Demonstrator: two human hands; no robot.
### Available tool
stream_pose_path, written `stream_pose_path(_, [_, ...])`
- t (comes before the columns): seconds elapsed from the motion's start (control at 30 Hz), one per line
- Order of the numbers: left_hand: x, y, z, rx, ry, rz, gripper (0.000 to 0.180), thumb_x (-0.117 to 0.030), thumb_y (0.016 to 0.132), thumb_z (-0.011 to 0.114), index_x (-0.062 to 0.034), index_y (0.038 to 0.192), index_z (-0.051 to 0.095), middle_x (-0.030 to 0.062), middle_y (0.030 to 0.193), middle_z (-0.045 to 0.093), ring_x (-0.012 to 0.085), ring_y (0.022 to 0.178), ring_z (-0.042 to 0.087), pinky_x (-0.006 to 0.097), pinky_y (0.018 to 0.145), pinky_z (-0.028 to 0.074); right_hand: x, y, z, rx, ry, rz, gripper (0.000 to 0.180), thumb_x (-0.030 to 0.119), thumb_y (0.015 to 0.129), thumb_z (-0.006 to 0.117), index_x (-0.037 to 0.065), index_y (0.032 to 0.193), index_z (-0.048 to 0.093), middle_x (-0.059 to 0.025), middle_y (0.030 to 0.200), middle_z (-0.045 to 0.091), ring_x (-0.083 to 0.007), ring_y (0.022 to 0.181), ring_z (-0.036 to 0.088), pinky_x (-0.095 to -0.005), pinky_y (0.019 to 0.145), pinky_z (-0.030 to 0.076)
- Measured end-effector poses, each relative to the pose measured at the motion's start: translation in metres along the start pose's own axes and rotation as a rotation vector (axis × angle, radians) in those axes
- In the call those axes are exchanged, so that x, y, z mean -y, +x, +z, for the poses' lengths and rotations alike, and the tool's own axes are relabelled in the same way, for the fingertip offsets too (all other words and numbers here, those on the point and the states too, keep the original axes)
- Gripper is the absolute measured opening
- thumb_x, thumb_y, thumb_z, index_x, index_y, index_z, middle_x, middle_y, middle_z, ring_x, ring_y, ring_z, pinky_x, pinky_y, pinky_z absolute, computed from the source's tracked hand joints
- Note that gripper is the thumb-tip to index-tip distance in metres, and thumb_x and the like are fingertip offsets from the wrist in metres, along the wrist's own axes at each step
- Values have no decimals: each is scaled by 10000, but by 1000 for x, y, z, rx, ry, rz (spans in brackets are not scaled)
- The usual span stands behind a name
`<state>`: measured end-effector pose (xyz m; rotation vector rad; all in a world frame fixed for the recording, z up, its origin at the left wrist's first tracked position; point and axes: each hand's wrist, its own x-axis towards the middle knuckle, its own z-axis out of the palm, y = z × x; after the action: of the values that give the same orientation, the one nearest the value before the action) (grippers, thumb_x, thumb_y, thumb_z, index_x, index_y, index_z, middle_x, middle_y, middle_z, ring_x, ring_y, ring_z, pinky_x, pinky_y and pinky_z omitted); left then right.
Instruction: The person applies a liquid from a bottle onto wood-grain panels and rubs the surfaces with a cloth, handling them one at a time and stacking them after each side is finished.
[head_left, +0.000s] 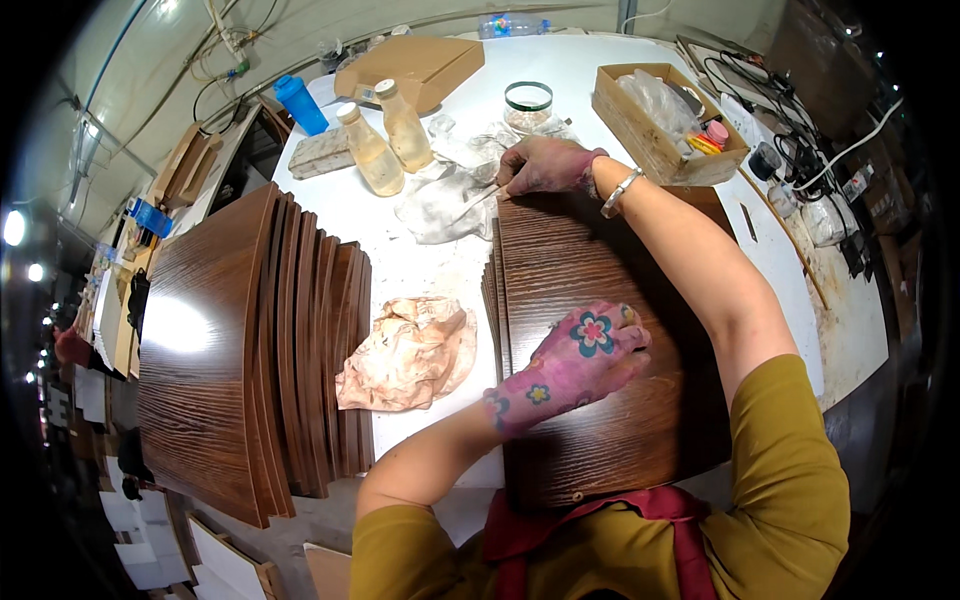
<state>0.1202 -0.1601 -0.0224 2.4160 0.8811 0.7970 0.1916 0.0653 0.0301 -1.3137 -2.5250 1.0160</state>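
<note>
My left hand [585,350], in a purple glove with flower patterns, lies over a dark brown wood-grain panel [560,450], its fingers stretched to the right. That panel tops a stack in front of me. At the stack's far left corner, my right hand [548,166], in a stained purple glove, has its fingers pinched together. A crumpled white cloth [440,208] lies right beside these fingertips; what they grip, if anything, is hidden. Between this stack and a second, fanned stack of brown panels [215,330] at left sits a stained beige cloth [410,350].
Two bottles of yellowish liquid [372,160], a blue bottle [300,105], a wrapped block [320,155] and a cardboard box [410,68] stand at the far left. Beyond my right hand are a green-rimmed jar [528,105] and an open box of supplies [665,120]. Black cables [790,120] tangle at right.
</note>
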Motion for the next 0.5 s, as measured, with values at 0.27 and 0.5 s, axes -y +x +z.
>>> stream_pose_path(0.27, [-11,4,-12,41,-12,-29,193,-183,903,671,-84,1068,680,92,1073,656,319,1019,599,446,923,460,-53,-38,-34,13,21,37,260,222,735,757,116,972,770,-57,950,749,-185,913,672,-324,816,515])
stream_pose_path(0.5, [-29,17,-18,90,44,-67,179,-127,870,676,-73,1040,693,109,1065,667,334,1044,605,445,924,471,-131,-82,-69,-37,113,59,249,159,727,823,60,950,771,-63,922,752,-166,885,666,-322,783,511])
